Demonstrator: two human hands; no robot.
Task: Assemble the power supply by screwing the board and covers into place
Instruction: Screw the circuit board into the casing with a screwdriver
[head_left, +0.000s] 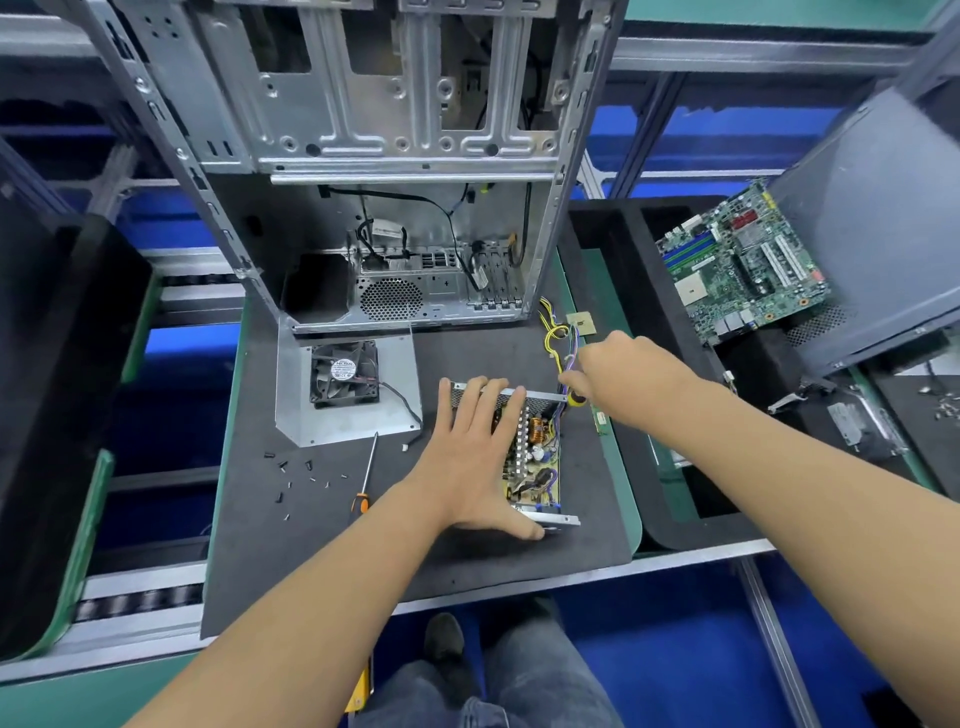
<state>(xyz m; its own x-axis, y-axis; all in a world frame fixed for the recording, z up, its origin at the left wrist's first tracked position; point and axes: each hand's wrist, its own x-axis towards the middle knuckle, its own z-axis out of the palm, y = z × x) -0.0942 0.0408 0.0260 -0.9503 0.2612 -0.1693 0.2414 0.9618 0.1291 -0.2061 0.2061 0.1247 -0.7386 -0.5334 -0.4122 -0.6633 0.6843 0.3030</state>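
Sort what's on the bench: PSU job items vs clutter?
In use:
- power supply board in its tray, left hand flat on it
- yellow-handled tool gripped by right hand
- fan cover
- loose screws

Lying about:
- PC chassis
- motherboard
- spare screwdriver

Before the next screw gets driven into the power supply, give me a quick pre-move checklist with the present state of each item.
1. Power supply steadied: ok, left hand lies flat on it.
2. Driver in hand: ok, right hand grips a yellow-handled screwdriver at the far corner.
3. Tip seated in a screw: cannot tell, hidden by the hand.
4. Wire bundle away from that corner: not ok, it runs beside it.
5. Spare screws available: ok, loose on the mat.
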